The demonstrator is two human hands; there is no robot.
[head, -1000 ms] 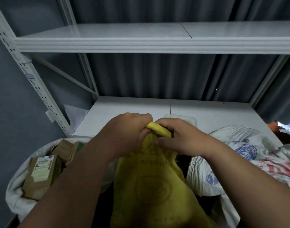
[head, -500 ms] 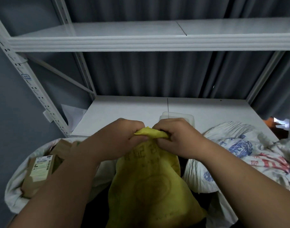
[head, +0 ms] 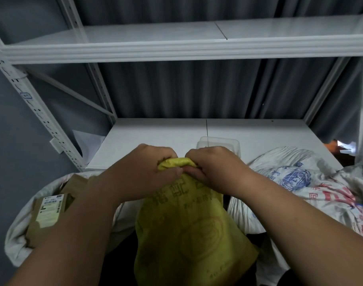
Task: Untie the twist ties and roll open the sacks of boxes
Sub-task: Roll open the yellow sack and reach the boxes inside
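Observation:
A yellow woven sack with faint printed characters stands in front of me, its bunched neck at the top. My left hand grips the left side of that neck. My right hand grips its right side, fingers curled into the gathered cloth. No twist tie shows; my fingers hide the neck. At the left, a white sack lies rolled open with brown cardboard boxes inside. A closed white sack with blue and red print lies at the right.
A white shelf board stretches behind the sacks, with a clear plastic tub on it just beyond my right hand. A second shelf runs overhead. Perforated metal uprights stand at the left, grey curtain behind.
The folded top of the yellow sack's neck has flattened and sunk between my hands. Both hands have closed in tighter around it and dropped slightly.

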